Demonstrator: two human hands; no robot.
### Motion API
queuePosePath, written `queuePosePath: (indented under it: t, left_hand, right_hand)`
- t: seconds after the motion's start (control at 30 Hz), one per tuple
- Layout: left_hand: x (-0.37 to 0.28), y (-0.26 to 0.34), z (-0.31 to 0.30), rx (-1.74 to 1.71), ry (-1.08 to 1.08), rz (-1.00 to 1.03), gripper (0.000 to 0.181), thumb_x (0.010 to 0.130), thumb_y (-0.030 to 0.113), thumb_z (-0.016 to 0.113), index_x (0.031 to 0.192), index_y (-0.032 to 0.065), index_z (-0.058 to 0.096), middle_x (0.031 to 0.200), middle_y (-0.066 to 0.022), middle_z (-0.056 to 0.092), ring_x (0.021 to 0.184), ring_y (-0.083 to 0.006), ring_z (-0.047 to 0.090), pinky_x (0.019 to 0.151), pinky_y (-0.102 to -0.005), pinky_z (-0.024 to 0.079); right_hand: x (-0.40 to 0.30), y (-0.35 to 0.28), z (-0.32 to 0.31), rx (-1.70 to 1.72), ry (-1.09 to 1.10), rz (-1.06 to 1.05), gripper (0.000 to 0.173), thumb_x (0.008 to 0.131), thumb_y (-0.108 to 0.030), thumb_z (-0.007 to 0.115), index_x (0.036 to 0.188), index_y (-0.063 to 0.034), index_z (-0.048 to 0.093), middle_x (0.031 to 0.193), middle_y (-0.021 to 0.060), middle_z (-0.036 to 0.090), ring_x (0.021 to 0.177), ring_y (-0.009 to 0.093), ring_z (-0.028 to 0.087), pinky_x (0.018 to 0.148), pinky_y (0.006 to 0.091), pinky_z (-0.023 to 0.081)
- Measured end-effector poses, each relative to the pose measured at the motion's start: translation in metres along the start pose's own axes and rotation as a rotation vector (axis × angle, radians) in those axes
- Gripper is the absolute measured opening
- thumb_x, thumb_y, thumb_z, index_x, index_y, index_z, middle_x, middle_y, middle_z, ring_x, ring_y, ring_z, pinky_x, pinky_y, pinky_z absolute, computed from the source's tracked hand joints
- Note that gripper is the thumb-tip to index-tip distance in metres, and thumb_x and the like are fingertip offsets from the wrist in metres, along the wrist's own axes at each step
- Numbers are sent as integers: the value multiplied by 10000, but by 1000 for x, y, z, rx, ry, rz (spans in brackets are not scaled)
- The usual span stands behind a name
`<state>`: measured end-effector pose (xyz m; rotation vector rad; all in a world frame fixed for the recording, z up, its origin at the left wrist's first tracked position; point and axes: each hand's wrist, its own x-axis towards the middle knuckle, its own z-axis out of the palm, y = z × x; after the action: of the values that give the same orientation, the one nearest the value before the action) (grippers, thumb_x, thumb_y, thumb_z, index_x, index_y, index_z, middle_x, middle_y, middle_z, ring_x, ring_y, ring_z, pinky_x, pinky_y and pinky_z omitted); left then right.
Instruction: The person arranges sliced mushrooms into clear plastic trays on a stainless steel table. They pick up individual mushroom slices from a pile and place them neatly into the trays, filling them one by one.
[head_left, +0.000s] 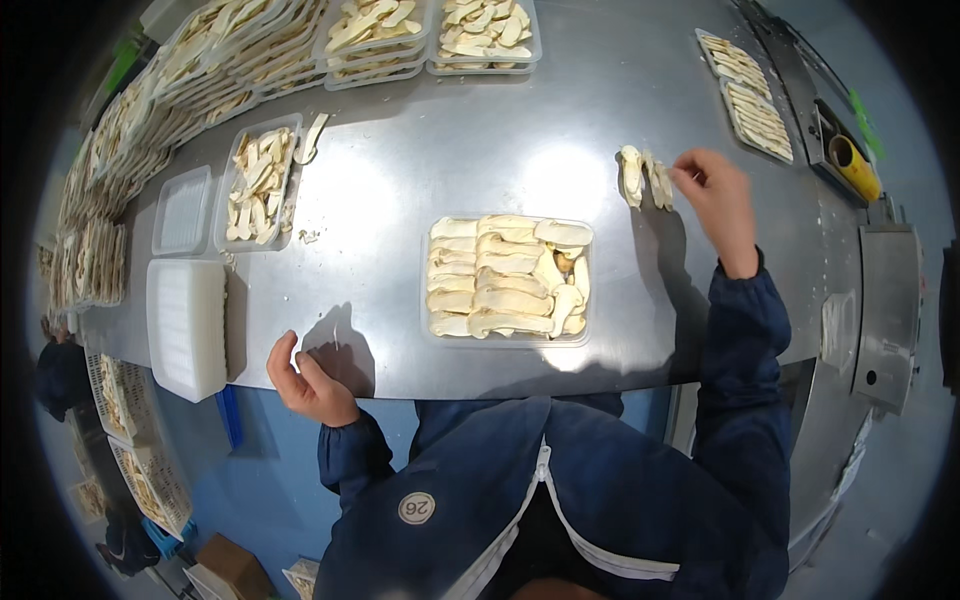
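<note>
A clear plastic tray (586, 341) sits on the steel table in front of me. Rows of pale dried mushroom slices (514, 262) fill most of it, with smaller uneven pieces along its right side. To the right of the tray, a few more mushroom slices (631, 176) lie on the bare metal. My right hand (712, 195) is at the rightmost of these, thumb and fingertips drawn together at its edge; whether it grips a slice is unclear. My left hand (311, 382) hovers by the table's front edge, fingers curled and apart, holding nothing.
A tray of loose mushroom pieces (259, 187) stands at the left, with a single slice (312, 139) beside it. Near it are an empty tray (182, 210) and a stack of white trays (186, 322). Tall stacks of filled trays (217, 45) line the far left; two trays (756, 120) lie far right.
</note>
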<state>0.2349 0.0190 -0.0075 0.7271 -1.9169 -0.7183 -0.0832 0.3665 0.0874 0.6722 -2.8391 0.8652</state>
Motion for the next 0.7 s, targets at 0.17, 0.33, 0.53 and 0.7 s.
queuePosePath:
  t: [0.17,0.33,0.53,0.7]
  left_hand:
    - [1,-1,2,-41,-8,15,285,887,-17,434,1113,-17,608,1122,-136,573,1000,-222,570,890,-329,451]
    - [2,-4,0,-20,-3,21,284,892,-16,429,1114,-23,606,1123,-139,576,1000,-227,571,894,-333,449]
    - [1,0,0,-27,-6,11,283,894,-12,425,1110,-26,608,1118,-139,582,997,-227,572,893,-336,448]
    - [2,-2,1,1,-18,43,284,900,-5,420,1112,-27,607,1111,-135,587,984,-217,573,880,-327,453]
  right_hand:
    - [-11,-8,36,-188,-18,-13,298,792,-308,689,810,-20,615,759,125,606,647,302,590,586,374,460]
    - [-8,-10,54,-385,47,-50,299,808,-316,658,781,-24,600,763,131,610,655,324,609,596,397,478]
    - [-5,17,37,-72,-70,63,248,839,-228,599,830,13,652,767,175,636,672,339,609,621,400,473]
    - [-20,18,8,120,-177,201,249,839,-201,617,861,46,641,722,172,621,611,260,577,600,346,444]
